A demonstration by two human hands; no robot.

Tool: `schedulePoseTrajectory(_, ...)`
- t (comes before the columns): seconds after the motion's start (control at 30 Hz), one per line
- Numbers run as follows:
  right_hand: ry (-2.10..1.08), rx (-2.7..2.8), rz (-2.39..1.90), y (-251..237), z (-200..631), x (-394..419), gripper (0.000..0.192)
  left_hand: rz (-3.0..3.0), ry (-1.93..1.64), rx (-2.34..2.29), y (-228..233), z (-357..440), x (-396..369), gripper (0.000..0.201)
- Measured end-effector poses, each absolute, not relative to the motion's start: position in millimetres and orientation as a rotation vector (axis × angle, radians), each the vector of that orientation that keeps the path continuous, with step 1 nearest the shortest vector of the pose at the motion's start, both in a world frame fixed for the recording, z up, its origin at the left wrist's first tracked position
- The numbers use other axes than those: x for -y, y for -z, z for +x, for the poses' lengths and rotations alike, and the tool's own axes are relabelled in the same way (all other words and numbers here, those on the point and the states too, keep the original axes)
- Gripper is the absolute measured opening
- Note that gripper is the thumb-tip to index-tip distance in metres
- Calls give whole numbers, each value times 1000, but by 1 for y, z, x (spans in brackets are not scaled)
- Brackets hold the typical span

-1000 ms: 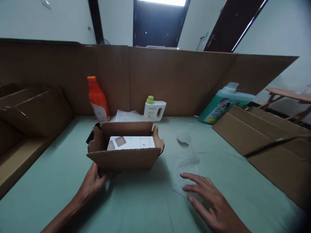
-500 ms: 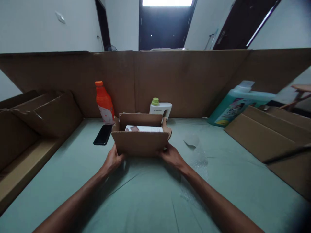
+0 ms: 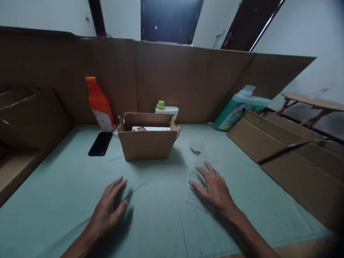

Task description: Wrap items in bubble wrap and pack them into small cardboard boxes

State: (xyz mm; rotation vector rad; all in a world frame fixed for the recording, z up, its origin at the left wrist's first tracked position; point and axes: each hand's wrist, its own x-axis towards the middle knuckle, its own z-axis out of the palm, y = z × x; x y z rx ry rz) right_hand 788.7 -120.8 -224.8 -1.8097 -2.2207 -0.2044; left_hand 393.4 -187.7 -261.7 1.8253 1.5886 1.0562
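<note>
An open brown cardboard box (image 3: pixel 146 143) stands on the green cloth (image 3: pixel 161 215), with a white carton (image 3: pixel 150 128) inside it. My left hand (image 3: pixel 109 208) lies flat on the cloth in front of the box, fingers apart, holding nothing. My right hand (image 3: pixel 213 188) rests palm down on a clear sheet of bubble wrap (image 3: pixel 196 179) to the right of the box. Both hands are apart from the box.
A black phone (image 3: pixel 100 143) lies left of the box. Behind stand an orange bottle (image 3: pixel 100 104), a white bottle with a green cap (image 3: pixel 166 109) and a teal jug (image 3: pixel 239 108). A cardboard wall (image 3: pixel 188 79) rings the back; flattened cardboard (image 3: pixel 290 150) lies at right.
Both hands have let go of the box and drawn back toward me. The left now lies on the cloth, the right on the bubble wrap. The box stands farther away.
</note>
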Motion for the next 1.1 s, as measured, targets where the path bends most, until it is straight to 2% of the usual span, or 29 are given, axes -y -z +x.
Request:
schedulePoseTrajectory(0.13, 147, 2345, -1725, 235, 785, 122, 27, 1864, -982, -1414, 247, 425, 203, 40)
schedulePoseTrajectory(0.23, 138, 2371, -1635, 226, 772, 135, 26, 1721, -949, -1324, 235, 443, 203, 41)
schedulePoseTrajectory(0.3, 59, 2417, -1537, 215, 756, 154, 27, 1521, -935, -1269, 230, 451, 201, 54)
schedulePoseTrajectory(0.43, -349, 2511, -1301, 192, 705, 203, 24, 1140, -920, -1194, 230, 461, 193, 97)
schedulePoseTrajectory(0.5, -571, 2564, -1167, 184, 682, 219, 21, 1145, -892, -1213, 232, 464, 187, 101)
schedulePoseTrajectory(0.57, -738, 2587, -1027, 180, 671, 223, 30, 1318, -809, -1289, 233, 466, 180, 90)
schedulePoseTrajectory(0.63, -765, 2543, -1016, 181, 675, 212, 37, 1599, -672, -1402, 233, 470, 174, 73)
schedulePoseTrajectory(0.87, -218, 2509, -1319, 221, 704, 143, 33, 2033, -355, -1579, 219, 486, 171, 32)
schedulePoseTrajectory(0.97, -135, 2591, -1257, 232, 682, 143, 36, 2125, -254, -1620, 217, 484, 176, 25)
schedulePoseTrajectory(1.1, -121, 2589, -1267, 227, 653, 145, 34, 2178, -186, -1714, 213, 468, 176, 29)
